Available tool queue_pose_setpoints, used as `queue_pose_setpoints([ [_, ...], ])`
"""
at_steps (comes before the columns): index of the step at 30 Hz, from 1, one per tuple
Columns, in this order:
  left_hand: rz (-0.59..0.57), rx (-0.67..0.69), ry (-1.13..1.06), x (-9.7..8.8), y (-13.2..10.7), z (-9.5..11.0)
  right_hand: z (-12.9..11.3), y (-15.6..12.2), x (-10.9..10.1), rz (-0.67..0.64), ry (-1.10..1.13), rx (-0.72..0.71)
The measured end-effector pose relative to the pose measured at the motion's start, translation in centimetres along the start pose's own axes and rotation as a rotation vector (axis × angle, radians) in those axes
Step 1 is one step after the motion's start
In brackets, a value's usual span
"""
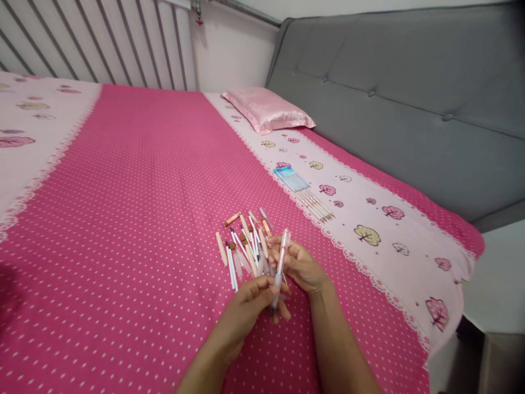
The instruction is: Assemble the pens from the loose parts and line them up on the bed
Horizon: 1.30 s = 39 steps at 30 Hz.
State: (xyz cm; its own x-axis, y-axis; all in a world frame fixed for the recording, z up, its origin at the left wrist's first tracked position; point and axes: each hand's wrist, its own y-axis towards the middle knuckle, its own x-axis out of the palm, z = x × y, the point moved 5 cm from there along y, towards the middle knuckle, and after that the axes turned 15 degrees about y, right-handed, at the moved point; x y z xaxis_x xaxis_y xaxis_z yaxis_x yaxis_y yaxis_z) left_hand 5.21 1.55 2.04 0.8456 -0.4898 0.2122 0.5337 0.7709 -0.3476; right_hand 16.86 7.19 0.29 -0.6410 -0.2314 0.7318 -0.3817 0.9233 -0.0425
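Both hands hold one clear-barrelled pen [281, 262] over the pink polka-dot bedspread [135, 208]. My left hand [250, 307] pinches the pen's lower end, fingers closed round it. My right hand [301, 265] grips the upper part, fingers curled. Just beyond the hands lies a loose heap of pen parts [244, 243]: white refills, pale barrels and caps, spread on the bedspread.
A neat row of finished pens [303, 192], blue ones then pale ones, lies on the bedspread's light border strip to the right. A pink satin pillow [268, 109] sits by the grey padded headboard [410, 93]. The bed's edge drops off at the right.
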Motion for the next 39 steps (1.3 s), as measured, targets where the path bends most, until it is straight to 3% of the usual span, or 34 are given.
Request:
queue_pose_setpoints([
  [10, -0.048, 0.031, -0.063, 0.05, 0.14, -0.32, -0.28, -0.33, 0.26, -0.062, 0.038, 0.027],
  [25, -0.055, 0.012, -0.009, 0.29, -0.03, -0.08, 0.07, -0.13, 0.06, -0.035, -0.05, 0.008],
  [39, -0.074, 0.041, 0.0, 0.24, -0.1, 0.14, -0.02, -0.36, 0.09, -0.057, 0.016, 0.054],
])
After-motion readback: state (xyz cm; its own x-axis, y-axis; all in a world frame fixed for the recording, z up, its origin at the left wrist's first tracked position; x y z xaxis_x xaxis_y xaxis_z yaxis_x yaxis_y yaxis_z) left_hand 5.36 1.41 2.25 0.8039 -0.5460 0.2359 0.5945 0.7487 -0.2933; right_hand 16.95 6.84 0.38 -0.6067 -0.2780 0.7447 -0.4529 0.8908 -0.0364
